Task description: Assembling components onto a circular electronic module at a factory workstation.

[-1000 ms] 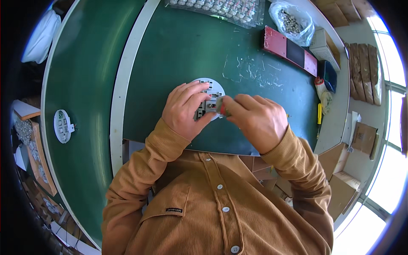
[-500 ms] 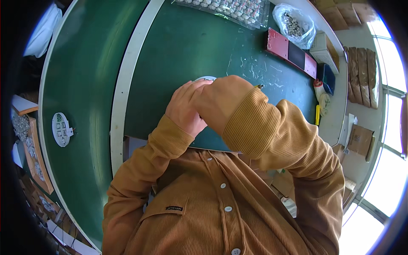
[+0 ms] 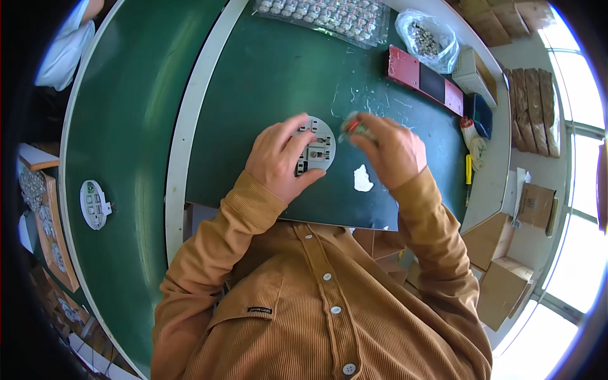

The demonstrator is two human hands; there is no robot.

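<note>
My left hand (image 3: 278, 152) grips the left side of a round white housing (image 3: 325, 156) on the green table, thumb at its near edge and fingers curled over its face. Small dark-and-metal parts sit in the housing's recesses. To its right, my right hand (image 3: 394, 147) is raised with the fingers pinched on a small red and pale-green piece (image 3: 353, 126). Motion blurs that piece, so its kind does not show. Between the hands and nearer to me lies a torn white scrap (image 3: 362, 178).
A second round white housing (image 3: 95, 204) lies on the green strip at left, beyond a pale rail (image 3: 183, 136). Far back are a clear tray (image 3: 329, 18) of small round parts and a plastic bag (image 3: 427, 41) of metal bits. A red-and-black bar (image 3: 425, 80) and a yellow-handled tool (image 3: 468, 170) lie at right.
My right hand has drawn off to the right from my left hand, and the small red and pale-green piece now shows in it. The housing and the white scrap have come into plain sight.
</note>
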